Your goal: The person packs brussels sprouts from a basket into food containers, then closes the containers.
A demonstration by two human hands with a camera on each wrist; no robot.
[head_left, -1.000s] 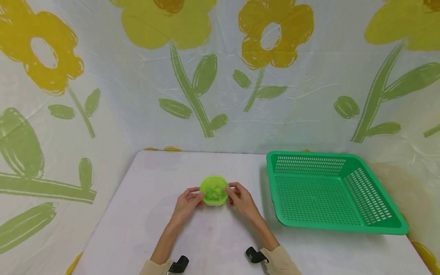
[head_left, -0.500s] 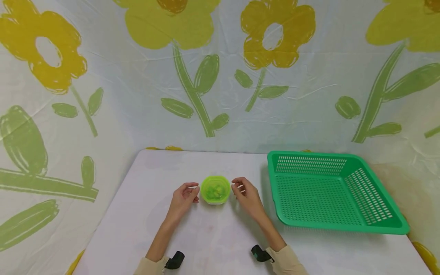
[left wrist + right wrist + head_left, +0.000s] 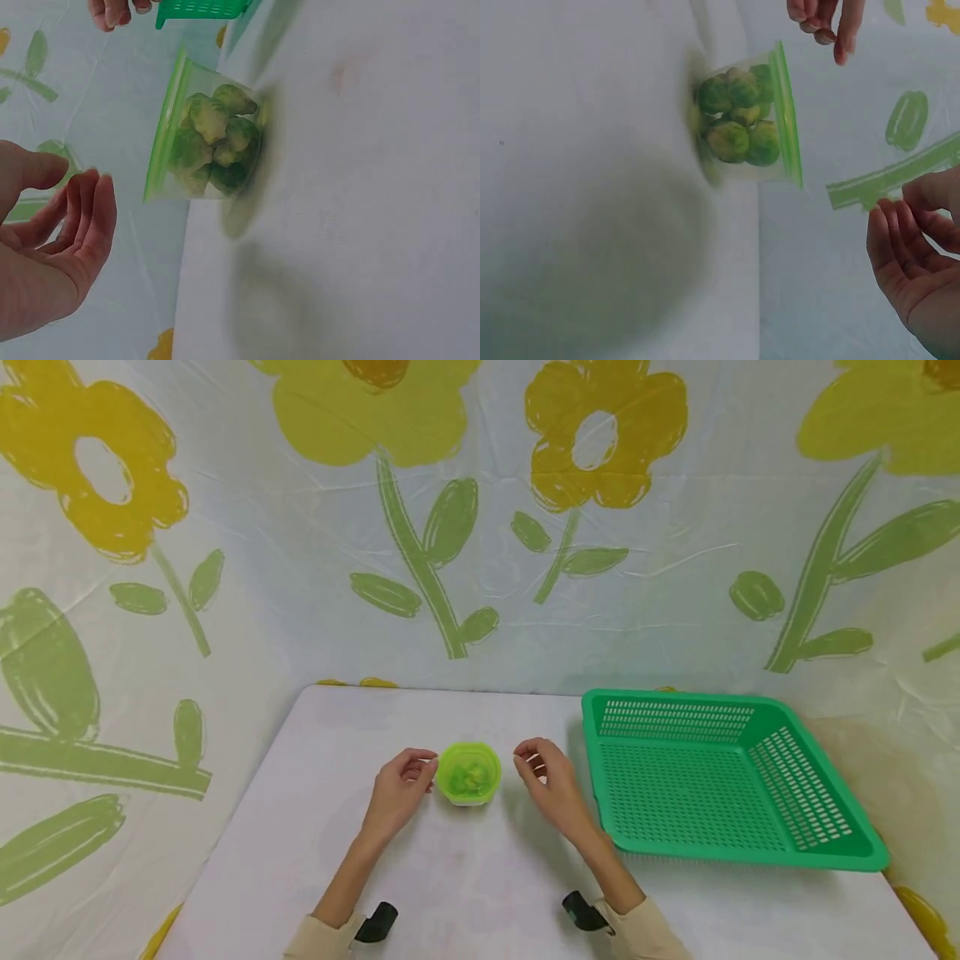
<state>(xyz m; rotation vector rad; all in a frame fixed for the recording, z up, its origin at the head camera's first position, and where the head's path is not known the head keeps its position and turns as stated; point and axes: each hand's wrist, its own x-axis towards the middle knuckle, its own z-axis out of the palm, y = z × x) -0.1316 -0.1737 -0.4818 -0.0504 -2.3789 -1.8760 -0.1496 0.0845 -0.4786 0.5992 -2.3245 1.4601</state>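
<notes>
A clear plastic food container (image 3: 468,775) with a translucent lime-green lid stands upright near the middle of the table. Through its side, Brussels sprouts (image 3: 208,120) show in the left wrist view. The lid (image 3: 786,112) sits across the whole top. Just left of the container is my left hand (image 3: 396,792), its fingers loosely bent and nothing in them; both wrist views show a gap to the container. My right hand (image 3: 553,789) hovers on the other side, farther off, with fingers loosely curved and holding nothing.
A large green plastic basket (image 3: 693,797) with slotted walls stands on the right of the white table (image 3: 450,893), its near left corner close to my right forearm. A flower-printed cloth (image 3: 300,527) hangs behind and to the left.
Both hands have let go of the container's sides and drawn outward, the right hand farther. The container has stayed in place on the table.
</notes>
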